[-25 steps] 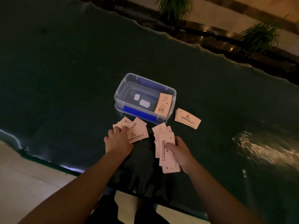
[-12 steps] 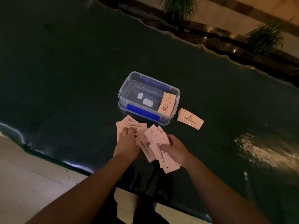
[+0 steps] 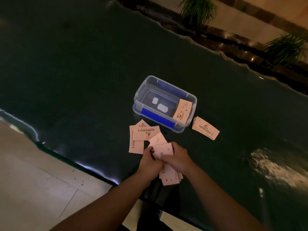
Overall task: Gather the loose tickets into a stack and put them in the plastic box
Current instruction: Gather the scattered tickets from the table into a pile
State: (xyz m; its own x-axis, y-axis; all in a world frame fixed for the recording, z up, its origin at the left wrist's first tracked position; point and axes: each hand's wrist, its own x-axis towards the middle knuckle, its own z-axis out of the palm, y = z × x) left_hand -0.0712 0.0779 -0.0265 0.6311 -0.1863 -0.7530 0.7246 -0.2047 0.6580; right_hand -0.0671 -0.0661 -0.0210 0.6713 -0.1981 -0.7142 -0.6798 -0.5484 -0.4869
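Tickets [image 3: 164,150] fan from both hands' grip, near the plastic box [image 3: 165,104].

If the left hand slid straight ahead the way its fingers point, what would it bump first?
Probably the loose tickets lying just beyond the left hand; the plastic box sits farther along, though depth is hard to judge.

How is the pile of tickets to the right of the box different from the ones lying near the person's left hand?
The stack right of the box is squared up, edges nearly aligned; the loose tickets by the left hand are fanned at different angles. The stack lies away from both hands; the loose tickets lie just beyond the left hand's fingers. Both are pale pink with dark print, lying on the dark table outside the plastic box.
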